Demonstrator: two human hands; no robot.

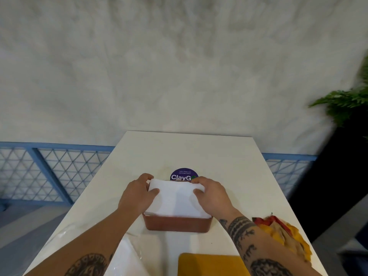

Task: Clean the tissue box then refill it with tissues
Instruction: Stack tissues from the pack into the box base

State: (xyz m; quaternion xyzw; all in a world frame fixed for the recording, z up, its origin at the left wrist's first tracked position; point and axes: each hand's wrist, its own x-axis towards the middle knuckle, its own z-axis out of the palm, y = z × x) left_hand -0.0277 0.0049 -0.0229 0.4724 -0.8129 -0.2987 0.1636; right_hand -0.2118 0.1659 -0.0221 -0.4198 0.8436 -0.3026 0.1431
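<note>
Both hands, left hand (137,194) and right hand (212,195), are gripping a white tissue stack (176,200), resting in the brown tissue box (177,224) mid-bench (219,156). Far bench lying bare; cloths (282,234) crowding the near right edge.

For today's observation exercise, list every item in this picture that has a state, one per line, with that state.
Tissue box: upright on the table, open-topped, being filled.
Tissues: white stack sitting in the box, rising above its rim.
Left hand: grip closed on the stack's left edge.
Right hand: grip closed on the stack's right edge.
Plastic wrapper: lying open on the table.
Cloth: crumpled at the table's right edge.
</note>
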